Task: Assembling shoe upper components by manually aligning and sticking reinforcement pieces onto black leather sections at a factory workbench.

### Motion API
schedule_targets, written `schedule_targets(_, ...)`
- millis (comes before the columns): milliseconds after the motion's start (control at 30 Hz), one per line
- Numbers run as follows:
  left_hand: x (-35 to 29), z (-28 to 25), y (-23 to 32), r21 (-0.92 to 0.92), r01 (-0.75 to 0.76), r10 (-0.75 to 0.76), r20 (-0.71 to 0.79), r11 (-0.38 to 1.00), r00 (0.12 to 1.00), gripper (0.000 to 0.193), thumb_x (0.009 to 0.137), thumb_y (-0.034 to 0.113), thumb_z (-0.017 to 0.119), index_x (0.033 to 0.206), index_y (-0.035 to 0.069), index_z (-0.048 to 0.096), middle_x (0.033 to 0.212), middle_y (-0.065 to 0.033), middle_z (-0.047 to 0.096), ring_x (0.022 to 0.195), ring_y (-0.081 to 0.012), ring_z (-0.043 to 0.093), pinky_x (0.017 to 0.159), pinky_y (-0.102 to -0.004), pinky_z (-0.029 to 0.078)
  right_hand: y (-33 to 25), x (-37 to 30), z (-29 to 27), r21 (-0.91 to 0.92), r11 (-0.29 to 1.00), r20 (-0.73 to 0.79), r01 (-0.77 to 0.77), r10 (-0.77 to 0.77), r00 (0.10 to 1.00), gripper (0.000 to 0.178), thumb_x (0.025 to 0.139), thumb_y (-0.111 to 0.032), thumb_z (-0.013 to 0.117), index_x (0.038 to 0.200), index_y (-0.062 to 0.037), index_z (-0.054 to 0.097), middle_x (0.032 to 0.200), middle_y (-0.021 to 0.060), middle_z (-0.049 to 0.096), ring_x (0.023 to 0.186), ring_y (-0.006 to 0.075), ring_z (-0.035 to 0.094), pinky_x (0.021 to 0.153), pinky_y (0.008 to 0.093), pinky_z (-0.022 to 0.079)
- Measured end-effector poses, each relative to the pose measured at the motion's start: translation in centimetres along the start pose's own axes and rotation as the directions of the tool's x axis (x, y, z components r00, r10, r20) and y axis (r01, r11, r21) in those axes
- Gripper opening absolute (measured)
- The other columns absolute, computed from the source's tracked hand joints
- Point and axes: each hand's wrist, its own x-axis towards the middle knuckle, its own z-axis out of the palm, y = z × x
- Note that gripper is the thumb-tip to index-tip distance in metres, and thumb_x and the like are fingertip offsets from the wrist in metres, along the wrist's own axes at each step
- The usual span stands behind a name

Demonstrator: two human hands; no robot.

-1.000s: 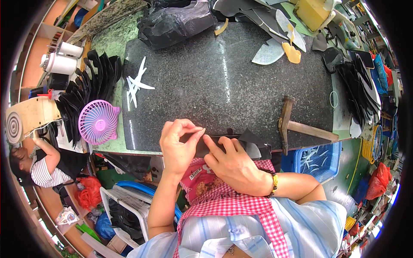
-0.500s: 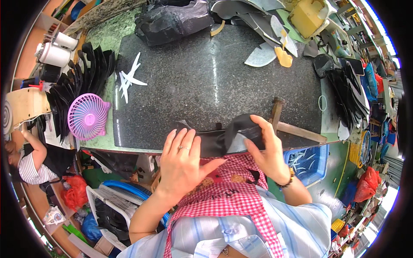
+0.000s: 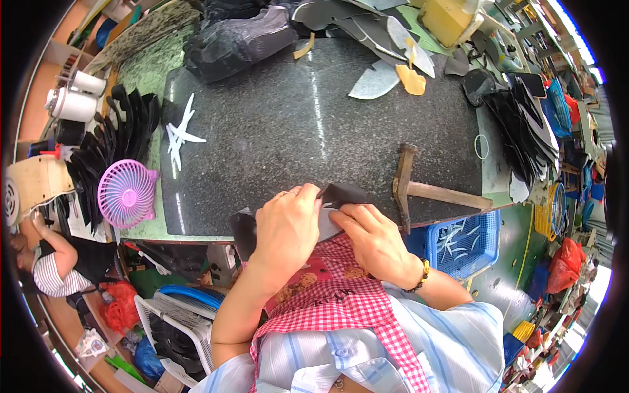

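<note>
A floppy black leather-like piece (image 3: 343, 193) with a pale grey underside is bent between my two hands at the table's front edge. My left hand (image 3: 287, 226) grips it near its middle, fingers curled over the top; one end hangs out on that hand's left. Thumb and fingers of my right hand (image 3: 379, 243) pinch the edge of the grey side, close beside the left fingertips. Just right of my hands lies a hammer (image 3: 449, 194) with a wooden handle, its head toward them. Several thin white curved strips (image 3: 180, 136) lie crossed at the left of the dark stone slab (image 3: 262, 144).
Black and grey cut pieces (image 3: 375, 80) and a black bundle (image 3: 239, 42) lie at the back. A pink fan (image 3: 128, 194) and black pieces stand left. Low right, a blue basket (image 3: 468, 252) holds white strips. Another person (image 3: 59, 272) sits far left.
My right hand has moved left and down, toward my left hand, folding the black piece. My left hand has shifted right and now curls round it. The view has turned slightly.
</note>
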Motion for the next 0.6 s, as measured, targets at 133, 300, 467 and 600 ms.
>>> schedule_targets(133,0.6,-0.1,-0.1,-0.023,-0.015,0.015,0.013,1.0,1.0,0.014,0.091,0.013,0.063,0.096,0.0,0.064,0.085,-0.0167,0.067,0.08,-0.0355,0.066,0.072,-0.0449,0.051,-0.1,0.3,-0.4,-0.012,1.0,0.027,-0.002,0.003,1.0,0.054,0.069,0.002,0.062,0.122,0.0034,0.057,0.116,0.0153,0.055,0.102,0.0315,0.056,0.09,0.0385,0.05)
schedule_targets(300,-1.7,0.1,1.5,0.055,-0.067,0.067,-0.009,0.996,0.998,0.03,0.081,0.014,0.073,0.102,-0.005,0.065,0.107,-0.0184,0.064,0.097,-0.0353,0.06,0.082,-0.0435,0.051,0.0,0.8,-0.2,0.018,0.997,0.041,-0.078,0.077,0.996,0.05,0.071,0.003,0.061,0.121,0.0046,0.057,0.116,0.0175,0.056,0.102,0.034,0.056,0.091,0.0399,0.05)
schedule_targets(467,-4.4,3.7,1.6,0.507,-0.226,0.283,-0.038,0.832,0.958,0.041,0.079,0.004,0.06,0.119,-0.009,0.062,0.118,-0.0273,0.062,0.106,-0.0369,0.064,0.091,-0.04,0.056,-0.1,4.0,-2.5,0.466,0.773,0.023,-0.431,0.476,0.879,0.02,0.087,-0.009,0.067,0.096,0.0061,0.056,0.083,0.0186,0.066,0.073,0.0348,0.068,0.065,0.0404,0.055)
schedule_targets(600,-4.4,3.8,0.8,0.547,-0.303,0.375,-0.021,0.78,0.927,0.039,0.081,0.007,0.059,0.117,-0.007,0.064,0.116,-0.0239,0.063,0.104,-0.0376,0.065,0.09,-0.0401,0.057,0.3,4.8,-1.2,0.232,0.885,-0.072,-0.403,0.428,0.901,0.021,0.087,-0.015,0.069,0.091,-0.001,0.055,0.077,0.0161,0.062,0.069,0.0357,0.065,0.059,0.0402,0.05)
